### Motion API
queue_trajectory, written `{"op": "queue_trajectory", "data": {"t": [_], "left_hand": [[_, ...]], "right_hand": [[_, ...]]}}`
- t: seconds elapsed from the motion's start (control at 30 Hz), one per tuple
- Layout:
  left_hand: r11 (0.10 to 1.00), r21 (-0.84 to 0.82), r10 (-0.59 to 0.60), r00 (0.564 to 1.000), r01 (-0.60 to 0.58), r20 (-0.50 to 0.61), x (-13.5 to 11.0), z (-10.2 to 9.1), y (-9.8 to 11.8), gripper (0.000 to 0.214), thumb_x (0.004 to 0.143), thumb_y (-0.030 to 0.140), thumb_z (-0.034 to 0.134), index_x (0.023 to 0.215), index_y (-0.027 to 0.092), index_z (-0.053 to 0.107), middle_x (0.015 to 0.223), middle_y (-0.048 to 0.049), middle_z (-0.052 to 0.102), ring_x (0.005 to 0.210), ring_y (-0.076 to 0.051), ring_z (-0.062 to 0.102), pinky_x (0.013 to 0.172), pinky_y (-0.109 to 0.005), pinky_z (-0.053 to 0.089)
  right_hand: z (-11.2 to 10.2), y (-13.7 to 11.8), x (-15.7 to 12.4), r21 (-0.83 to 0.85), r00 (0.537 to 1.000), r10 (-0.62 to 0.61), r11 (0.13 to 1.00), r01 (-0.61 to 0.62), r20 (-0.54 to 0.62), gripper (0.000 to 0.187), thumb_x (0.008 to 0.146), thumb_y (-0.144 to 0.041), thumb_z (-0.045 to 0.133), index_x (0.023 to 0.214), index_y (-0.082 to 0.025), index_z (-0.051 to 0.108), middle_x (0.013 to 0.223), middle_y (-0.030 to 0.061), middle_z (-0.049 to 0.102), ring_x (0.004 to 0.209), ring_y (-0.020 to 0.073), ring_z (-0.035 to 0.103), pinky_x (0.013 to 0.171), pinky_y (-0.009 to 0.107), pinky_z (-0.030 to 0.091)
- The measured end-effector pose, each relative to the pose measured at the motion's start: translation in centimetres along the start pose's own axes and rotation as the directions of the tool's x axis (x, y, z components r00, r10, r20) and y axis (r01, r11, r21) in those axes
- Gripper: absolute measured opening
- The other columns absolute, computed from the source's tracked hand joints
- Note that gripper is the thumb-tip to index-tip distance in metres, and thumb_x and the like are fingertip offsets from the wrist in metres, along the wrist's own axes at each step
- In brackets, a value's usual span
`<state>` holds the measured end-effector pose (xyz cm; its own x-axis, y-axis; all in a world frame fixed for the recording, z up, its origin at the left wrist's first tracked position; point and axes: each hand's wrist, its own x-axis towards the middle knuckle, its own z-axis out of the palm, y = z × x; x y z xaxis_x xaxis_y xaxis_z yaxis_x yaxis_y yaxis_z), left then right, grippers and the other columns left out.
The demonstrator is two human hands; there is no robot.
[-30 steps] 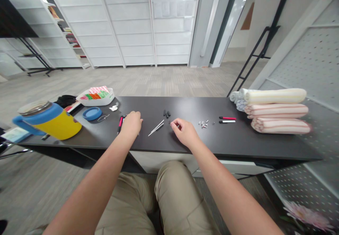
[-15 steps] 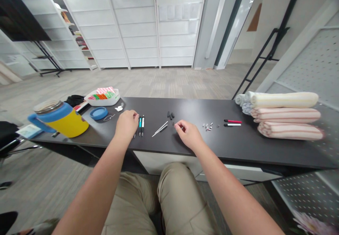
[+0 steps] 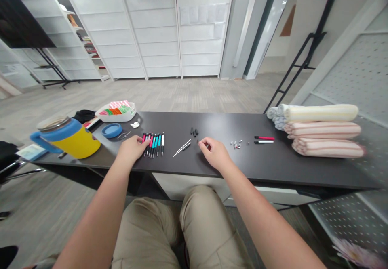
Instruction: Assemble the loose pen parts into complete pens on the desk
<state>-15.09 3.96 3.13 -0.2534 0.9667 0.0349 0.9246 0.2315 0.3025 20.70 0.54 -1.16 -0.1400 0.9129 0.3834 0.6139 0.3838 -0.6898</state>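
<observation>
My left hand (image 3: 131, 151) is at the left end of a row of click pens (image 3: 158, 141), its fingers apart and its fingertips over or touching the leftmost ones. The pens lie side by side, in red, teal and white with black grips. My right hand (image 3: 214, 152) hovers low over the table, thumb and forefinger curled together; what they pinch, if anything, is too small to make out. Just left of those fingertips lie thin pen refills (image 3: 182, 148), a dark pen barrel (image 3: 186, 147) and several short black grips (image 3: 194, 132).
Small silvery pen parts (image 3: 235, 144) lie right of my right hand. Beyond are a red pen barrel (image 3: 263, 137), a white pen barrel (image 3: 264, 141) and rolled towels (image 3: 327, 129). Leftward stand a yellow-blue jug (image 3: 71, 137), a blue lid (image 3: 112, 130) and a white basket (image 3: 121, 116).
My left hand has moved left along the row, uncovering the red and teal pens it hid before. My right hand has stayed almost still.
</observation>
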Motion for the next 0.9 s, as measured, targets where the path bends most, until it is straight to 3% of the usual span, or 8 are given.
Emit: {"op": "queue_trajectory", "data": {"t": [0.13, 0.27, 0.37, 0.47, 0.57, 0.67, 0.77, 0.9], "left_hand": [[0.977, 0.198, 0.118, 0.978, -0.083, -0.173, -1.8, 1.9, 2.3, 0.077, 0.094, 0.073, 0.043, 0.129, 0.008, 0.064, 0.114, -0.0281, 0.068, 0.112, -0.043, 0.064, 0.097, -0.049, 0.048], [0.965, 0.245, 0.145, 0.970, -0.094, -0.198, -3.6, 3.2, 4.4, 0.085, 0.091, 0.080, 0.042, 0.139, 0.013, 0.060, 0.130, -0.0301, 0.060, 0.120, -0.049, 0.056, 0.095, -0.058, 0.048], [0.961, 0.246, 0.174, 0.968, -0.127, -0.180, -4.2, 3.5, 5.2, 0.083, 0.090, 0.079, 0.045, 0.141, 0.015, 0.058, 0.137, -0.0298, 0.055, 0.122, -0.050, 0.054, 0.094, -0.060, 0.048], [0.956, 0.254, 0.194, 0.968, -0.149, -0.162, -3.9, 3.5, 5.0, 0.072, 0.094, 0.069, 0.047, 0.139, 0.015, 0.059, 0.134, -0.0283, 0.057, 0.120, -0.048, 0.056, 0.094, -0.058, 0.049], [0.954, 0.250, 0.205, 0.970, -0.168, -0.131, -3.2, 3.4, 4.5, 0.063, 0.094, 0.059, 0.050, 0.140, 0.016, 0.058, 0.133, -0.0255, 0.060, 0.120, -0.045, 0.058, 0.098, -0.054, 0.048], [0.947, 0.238, 0.241, 0.968, -0.217, -0.076, -2.6, 3.4, 4.3, 0.055, 0.095, 0.052, 0.050, 0.136, 0.016, 0.060, 0.134, -0.0235, 0.062, 0.122, -0.044, 0.058, 0.101, -0.053, 0.048], [0.935, 0.230, 0.288, 0.956, -0.269, -0.056, -2.1, 3.5, 4.3, 0.049, 0.095, 0.042, 0.049, 0.134, 0.015, 0.061, 0.135, -0.0222, 0.064, 0.123, -0.042, 0.058, 0.103, -0.052, 0.048], [0.924, 0.245, 0.317, 0.946, -0.294, -0.060, -1.4, 3.5, 4.2, 0.047, 0.094, 0.035, 0.048, 0.133, 0.014, 0.061, 0.131, -0.0208, 0.066, 0.121, -0.040, 0.060, 0.103, -0.052, 0.049]], "right_hand": [[-0.1, -0.2, -0.1, 0.015, 1.000, 0.004, 1.000, -0.003, -0.017, 0.027, 0.101, -0.040, 0.053, 0.087, -0.024, 0.068, 0.078, 0.0005, 0.070, 0.072, 0.0176, 0.061, 0.068, 0.029, 0.042], [-0.9, -0.6, -0.6, 0.044, 0.992, 0.003, 0.999, 0.002, -0.125, 0.027, 0.103, -0.040, 0.051, 0.091, -0.024, 0.068, 0.079, 0.0011, 0.069, 0.071, 0.0181, 0.061, 0.069, 0.030, 0.044], [-2.8, 0.2, -1.2, -0.042, 0.960, 0.013, 0.999, -0.026, -0.280, 0.029, 0.104, -0.041, 0.048, 0.095, -0.023, 0.068, 0.080, 0.0024, 0.069, 0.070, 0.0189, 0.060, 0.070, 0.031, 0.042], [-6.2, 3.0, -2.1, -0.185, 0.920, 0.039, 0.975, -0.120, -0.390, 0.031, 0.105, -0.040, 0.044, 0.099, -0.022, 0.069, 0.085, 0.0050, 0.070, 0.075, 0.0213, 0.062, 0.073, 0.033, 0.042], [-10.5, 7.2, -3.2, -0.392, 0.896, 0.021, 0.894, -0.216, -0.444, 0.030, 0.104, -0.036, 0.044, 0.103, -0.021, 0.070, 0.099, 0.0109, 0.072, 0.088, 0.0255, 0.062, 0.079, 0.036, 0.043], [-13.7, 10.9, -4.4, -0.618, 0.920, 0.006, 0.739, -0.269, -0.392, 0.028, 0.100, -0.030, 0.049, 0.105, -0.018, 0.074, 0.107, 0.0168, 0.068, 0.096, 0.0294, 0.060, 0.084, 0.040, 0.044], [-14.9, 12.7, -5.0, -0.693, 0.930, 0.071, 0.648, -0.317, -0.360, 0.028, 0.097, -0.024, 0.053, 0.111, -0.018, 0.077, 0.115, 0.0177, 0.064, 0.096, 0.0291, 0.058, 0.081, 0.040, 0.045], [-14.7, 12.4, -5.1, -0.729, 0.931, 0.148, 0.585, -0.355, -0.335, 0.029, 0.100, -0.029, 0.053, 0.114, -0.022, 0.077, 0.122, 0.0155, 0.061, 0.098, 0.0286, 0.057, 0.076, 0.038, 0.044]]}}
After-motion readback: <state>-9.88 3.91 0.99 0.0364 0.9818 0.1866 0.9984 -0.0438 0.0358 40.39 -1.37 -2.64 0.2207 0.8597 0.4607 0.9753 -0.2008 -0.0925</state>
